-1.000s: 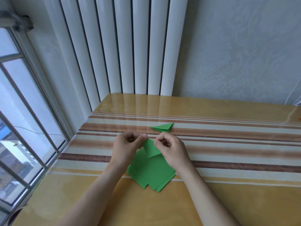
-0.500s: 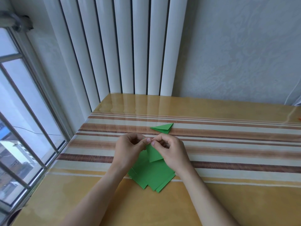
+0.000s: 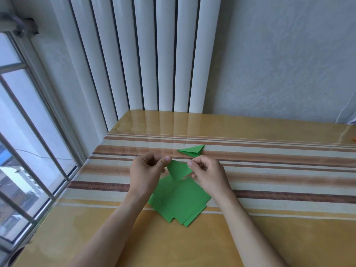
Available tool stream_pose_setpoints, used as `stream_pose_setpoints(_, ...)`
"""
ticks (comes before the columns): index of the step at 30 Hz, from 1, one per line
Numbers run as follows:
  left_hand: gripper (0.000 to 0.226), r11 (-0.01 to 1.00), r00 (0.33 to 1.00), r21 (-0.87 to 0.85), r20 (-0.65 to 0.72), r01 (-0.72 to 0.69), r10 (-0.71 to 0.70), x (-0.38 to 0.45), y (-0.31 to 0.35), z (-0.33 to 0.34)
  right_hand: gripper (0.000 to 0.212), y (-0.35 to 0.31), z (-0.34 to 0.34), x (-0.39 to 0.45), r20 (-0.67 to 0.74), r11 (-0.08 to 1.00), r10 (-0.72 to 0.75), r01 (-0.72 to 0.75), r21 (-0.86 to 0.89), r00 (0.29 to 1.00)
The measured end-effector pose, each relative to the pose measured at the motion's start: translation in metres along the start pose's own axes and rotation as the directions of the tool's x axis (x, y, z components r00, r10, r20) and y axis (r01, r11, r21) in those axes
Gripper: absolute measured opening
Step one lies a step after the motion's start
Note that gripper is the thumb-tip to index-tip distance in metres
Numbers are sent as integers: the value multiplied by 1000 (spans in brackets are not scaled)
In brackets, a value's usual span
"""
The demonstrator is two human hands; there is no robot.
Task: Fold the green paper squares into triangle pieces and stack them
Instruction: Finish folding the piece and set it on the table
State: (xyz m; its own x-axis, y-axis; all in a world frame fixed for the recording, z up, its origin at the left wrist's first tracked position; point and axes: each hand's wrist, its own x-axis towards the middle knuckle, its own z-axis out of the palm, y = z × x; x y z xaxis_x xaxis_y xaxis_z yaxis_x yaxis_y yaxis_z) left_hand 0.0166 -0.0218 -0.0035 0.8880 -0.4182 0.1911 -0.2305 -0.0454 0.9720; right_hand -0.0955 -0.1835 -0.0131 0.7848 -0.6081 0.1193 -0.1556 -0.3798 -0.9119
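Head view: you are pinching the folded green piece point(image 3: 179, 169) between left hand point(image 3: 147, 170) and right hand point(image 3: 209, 175), raised above the green paper squares point(image 3: 181, 201) for creasing; the finished triangle point(image 3: 192, 150) is lying just beyond.

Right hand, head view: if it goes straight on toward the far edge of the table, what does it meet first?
Likely the finished folded triangle, lying just beyond the right hand on the striped tablecloth. The hand pinches the paper being folded above the cloth, so it might pass over; depth is unclear.
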Motion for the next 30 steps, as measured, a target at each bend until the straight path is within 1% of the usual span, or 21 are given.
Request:
stream_pose_setpoints(3,20,1000,1000,-3,-18,0,0,0,0,0,10,0,1,-1,12,1000,3,-3,-18,1000)
stream_pose_setpoints(7,23,1000,998,-13,-56,1,-2,1,1,-1,8,-3,0,-2,19,999,21,-22,27,1000)
stream_pose_setpoints(10,34,1000,1000,-24,24,16,-15,1,2,-1,9,-5,-1,-3,5,1000,24,-24,12,1000)
stream_pose_setpoints(12,49,999,992,-17,114,50,-48,-1,1,-1,10,-6,-1,-3,-11,998,29,-29,48,1000)
stream_pose_setpoints(13,53,997,985,9,158,71,-72,-1,1,0,9,-7,-1,-4,-13,996,36,-35,80,999)
stream_pose_setpoints(14,50,995,975,45,204,86,-93,-2,1,1,9,-7,-1,-5,-11,992,45,-43,116,999)
stream_pose_setpoints(16,32,992,954,96,279,84,-108,-4,0,3,7,-8,0,-6,2,983,54,-53,174,999)
stream_pose_setpoints(18,23,991,955,101,275,85,-110,-4,-2,3,6,-8,0,-7,16,980,50,-52,192,999)
stream_pose_setpoints(21,23,990,965,84,227,113,-129,-1,-4,0,7,-8,-1,-5,54,977,70,-79,200,996)
stream_pose_setpoints(23,21,990,970,102,209,102,-121,-1,-4,-1,9,-8,-1,-5,72,978,97,-109,180,993)
stream_pose_setpoints(27,22,984,976,163,192,71,-102,-2,-4,-1,10,-6,-1,-7,68,991,107,-112,74,992)
stream_pose_setpoints(30,24,983,979,169,178,73,-103,-1,-5,-2,12,-7,-1,-8,45,995,98,-97,-13,994)
